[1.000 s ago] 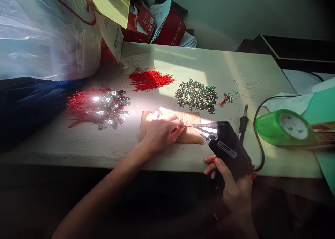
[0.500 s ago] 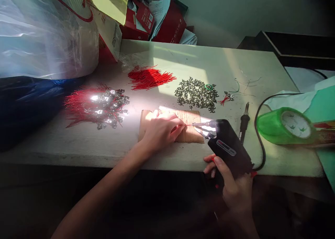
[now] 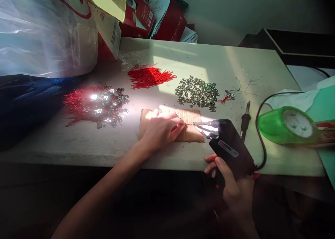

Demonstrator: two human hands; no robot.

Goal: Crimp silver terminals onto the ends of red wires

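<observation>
- Two hands, both closed on items near the front edge of the pale wooden table (image 3: pixel 78 144).
- Left hand (image 3: pixel 161 129): fingertips pinched together on a thin red wire (image 3: pixel 186 124), the hand resting on a flat brown cardboard pad (image 3: pixel 190 134).
- Right hand (image 3: pixel 232 185): wrapped round a black pistol-shaped soldering gun (image 3: pixel 231 150), its metal tip at the wire's free end, over the pad.
- Just beyond the pad: loose heap of small dull-metal terminals (image 3: pixel 196 92).
- Farther left: bundle of bare red wires (image 3: pixel 149 76); heap of red wires with terminals fitted (image 3: pixel 96 104).
- Right of the gun: slim black soldering iron (image 3: pixel 245 118); green tape roll (image 3: pixel 285 125).
</observation>
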